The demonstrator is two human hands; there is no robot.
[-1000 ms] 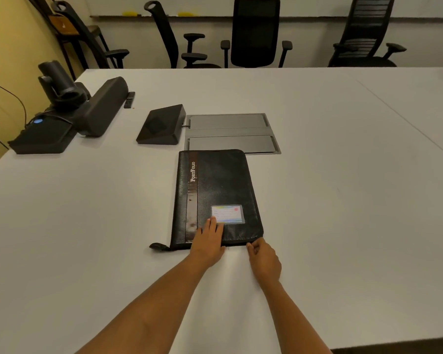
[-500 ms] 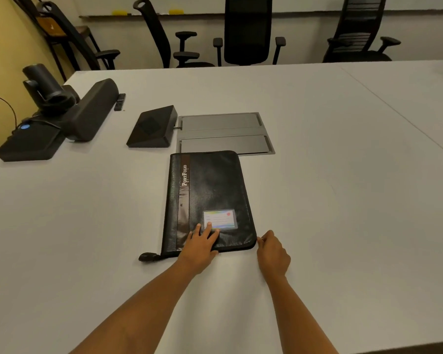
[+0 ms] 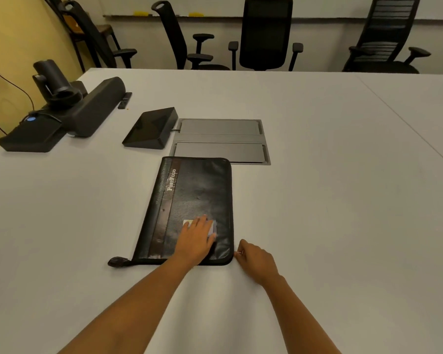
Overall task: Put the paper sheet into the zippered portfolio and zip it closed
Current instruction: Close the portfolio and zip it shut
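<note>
The black zippered portfolio (image 3: 197, 190) lies closed and flat on the white table (image 3: 330, 200), its spine to the left. My left hand (image 3: 196, 240) presses flat on the cover near the front edge, fingers straight, covering most of the card window. At the portfolio's near right corner my right hand (image 3: 257, 260) has its fingers curled and pinches a small metal zipper pull (image 3: 239, 252). A zipper tail (image 3: 118, 261) sticks out at the near left corner. No paper sheet is in sight.
Just behind the portfolio a grey cable hatch (image 3: 220, 141) is set into the table, with a black wedge-shaped console (image 3: 151, 129) to its left. A black speaker bar (image 3: 95, 108) and camera (image 3: 53, 80) stand far left. Office chairs (image 3: 265, 34) line the far side.
My right hand has slid right along the front edge to the near right corner. My left hand has crept farther onto the cover, over the card window.
</note>
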